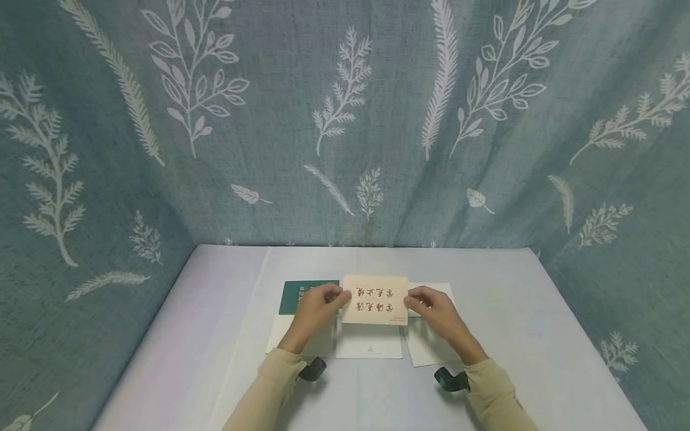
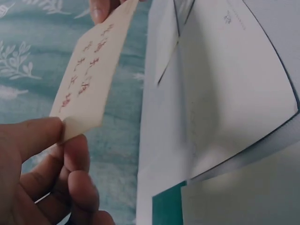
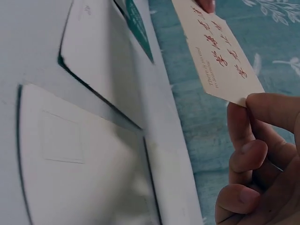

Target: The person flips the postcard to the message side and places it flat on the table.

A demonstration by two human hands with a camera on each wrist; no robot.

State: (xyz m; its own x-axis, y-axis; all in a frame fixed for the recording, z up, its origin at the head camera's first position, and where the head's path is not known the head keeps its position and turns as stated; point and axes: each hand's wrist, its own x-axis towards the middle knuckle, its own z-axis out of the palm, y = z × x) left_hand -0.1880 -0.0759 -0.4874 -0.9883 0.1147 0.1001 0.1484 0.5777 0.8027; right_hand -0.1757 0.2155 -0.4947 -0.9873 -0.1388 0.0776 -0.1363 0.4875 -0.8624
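A cream card (image 1: 375, 299) with two rows of red handwritten-style characters is held up above the table, pinched by its two short sides. My left hand (image 1: 318, 306) grips one edge between thumb and fingers. At the opposite edge, my right hand (image 1: 438, 311) pinches a corner, as the right wrist view shows; small printed English words (image 3: 212, 68) run near that end. Below the card lie three flat paper pieces: a left one with a dark green upper part (image 1: 291, 297), a pale middle one (image 1: 369, 346) partly hidden by the card, and a pale right one (image 1: 428, 347).
The white table (image 1: 194, 335) reaches back to a blue-green curtain (image 1: 280, 149) with leaf prints, which also hangs along both sides. A dark object (image 1: 312, 369) sits under the left wrist and another (image 1: 451, 380) beside the right wrist.
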